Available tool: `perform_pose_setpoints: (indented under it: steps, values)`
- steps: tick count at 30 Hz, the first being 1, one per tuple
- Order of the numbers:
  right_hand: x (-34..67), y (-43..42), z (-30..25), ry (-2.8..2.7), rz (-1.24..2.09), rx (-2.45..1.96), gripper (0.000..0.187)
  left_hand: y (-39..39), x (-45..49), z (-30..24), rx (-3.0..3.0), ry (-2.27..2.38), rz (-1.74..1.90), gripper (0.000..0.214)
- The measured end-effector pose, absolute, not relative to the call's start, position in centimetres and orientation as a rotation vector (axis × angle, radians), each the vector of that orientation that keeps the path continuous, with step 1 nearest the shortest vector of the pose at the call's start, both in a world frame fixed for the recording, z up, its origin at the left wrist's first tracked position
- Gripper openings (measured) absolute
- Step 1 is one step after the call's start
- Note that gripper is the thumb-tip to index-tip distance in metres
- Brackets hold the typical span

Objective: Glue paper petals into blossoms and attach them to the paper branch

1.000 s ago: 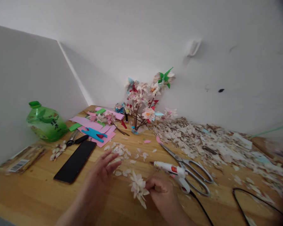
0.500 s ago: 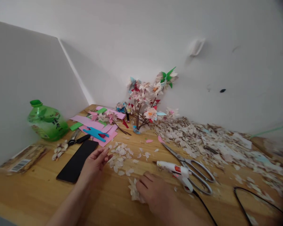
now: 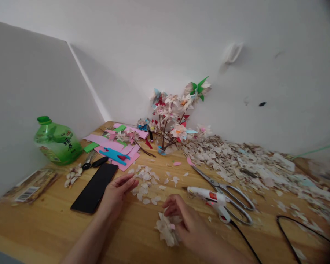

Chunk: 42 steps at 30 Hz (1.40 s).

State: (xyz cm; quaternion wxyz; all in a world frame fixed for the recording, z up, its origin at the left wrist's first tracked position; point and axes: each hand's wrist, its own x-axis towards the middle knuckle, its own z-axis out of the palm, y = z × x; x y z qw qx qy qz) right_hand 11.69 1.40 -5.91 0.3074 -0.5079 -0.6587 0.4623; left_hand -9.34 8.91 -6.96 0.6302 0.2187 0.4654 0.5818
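My right hand (image 3: 188,219) arches over a pale paper-like flower (image 3: 167,231) with a small pink spot near its middle. Its fingers are apart from the thumb, with the flower lying below on the table; whether the thumb touches it is hard to see. Beside a small scatter of thin whitish petals (image 3: 145,173), my left hand (image 3: 122,187) hovers with loosely stretched fingers and nothing visible in them. A white glue gun (image 3: 207,195) lies right of my right hand, partly across large silver-handled scissors (image 3: 238,200).
A black phone (image 3: 95,190) lies by my left wrist, with black-handled scissors (image 3: 96,162) and coloured paper (image 3: 121,146) behind. A green bottle (image 3: 57,143) stands left. Flowers on stems (image 3: 169,113) rise at the wall. Dried petals (image 3: 236,157) heap along the right; a black cord (image 3: 291,227) curves in front.
My right hand has raised and loosened its fingers, uncovering more of the flower. The left hand shows its fingers slightly more stretched, still near the petals. The whole view has shifted slightly.
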Motion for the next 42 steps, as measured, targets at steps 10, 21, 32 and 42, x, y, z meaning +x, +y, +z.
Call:
perform_pose_setpoints:
  steps: [10, 21, 32, 42]
  values:
    - [11.1, 3.0, -4.3, -0.554, 1.784, -0.961, 0.016, 8.7, -9.5, -7.1, 0.539, 1.053, 1.327, 0.022]
    - [11.1, 3.7, -3.9, -0.341, 1.964, -0.892, 0.052, 8.3, -9.5, -7.1, 0.628, 0.993, 1.286, 0.034]
    - [8.8, 2.0, -6.1, -1.602, 0.853, -1.348, 0.011, 6.8, -8.6, -7.2, 0.924, 0.941, 1.120, 0.041]
    - [11.7, 0.2, -5.0, -1.960, 0.277, -1.548, 0.026, 4.5, -8.4, -8.2, 1.061, 1.043, 0.883, 0.054]
